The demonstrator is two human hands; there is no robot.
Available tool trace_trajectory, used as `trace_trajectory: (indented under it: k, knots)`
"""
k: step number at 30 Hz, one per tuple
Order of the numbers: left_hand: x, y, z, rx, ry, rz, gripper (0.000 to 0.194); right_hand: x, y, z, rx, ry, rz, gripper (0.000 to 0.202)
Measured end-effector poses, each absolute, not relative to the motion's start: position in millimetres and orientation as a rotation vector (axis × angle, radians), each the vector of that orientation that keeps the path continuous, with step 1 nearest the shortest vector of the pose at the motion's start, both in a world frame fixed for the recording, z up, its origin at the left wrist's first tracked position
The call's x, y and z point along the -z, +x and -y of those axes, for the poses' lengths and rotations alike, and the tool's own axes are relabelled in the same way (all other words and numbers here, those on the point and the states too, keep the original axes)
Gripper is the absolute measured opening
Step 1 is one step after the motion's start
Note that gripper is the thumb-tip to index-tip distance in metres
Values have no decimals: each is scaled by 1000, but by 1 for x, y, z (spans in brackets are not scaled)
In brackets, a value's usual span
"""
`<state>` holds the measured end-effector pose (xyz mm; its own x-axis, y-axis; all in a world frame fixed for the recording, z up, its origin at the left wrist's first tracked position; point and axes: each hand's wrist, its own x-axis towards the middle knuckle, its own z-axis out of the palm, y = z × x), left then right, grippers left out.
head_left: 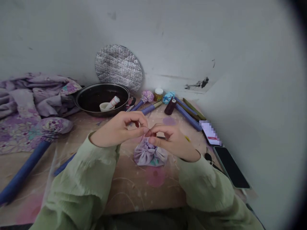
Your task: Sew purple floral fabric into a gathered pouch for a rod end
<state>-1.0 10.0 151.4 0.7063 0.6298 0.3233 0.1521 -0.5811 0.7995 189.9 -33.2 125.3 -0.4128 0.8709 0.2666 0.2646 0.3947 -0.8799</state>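
Observation:
Thumb and forefinger of my left hand are pinched together on a thin dark thread. Close beside it, my right hand pinches the same thread, its thumb just over the top of a gathered fabric bundle. This purple floral bundle sits on the table with its pleats drawn together at the top. The thread runs from the bundle up to my fingertips. Whether a needle is among my fingers cannot be seen.
A black pan holding a small white cup stands behind, near a silver padded disc. Floral cloth and a cloth-headed blue stick lie left. Back right are a dark thread spool and sticks; two phones lie right.

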Motion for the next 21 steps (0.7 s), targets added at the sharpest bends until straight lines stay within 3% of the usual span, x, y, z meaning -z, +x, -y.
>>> trace_trajectory:
  k: [10, 21]
  knots:
    - [-152, -6, -14, -849, 2079, -609, 14, -137, 196, 39, -1142, -1016, 1707, 15]
    - [-151, -8, -17, -879, 2028, -622, 16, -126, 221, 37, -1053, -1023, 1413, 15]
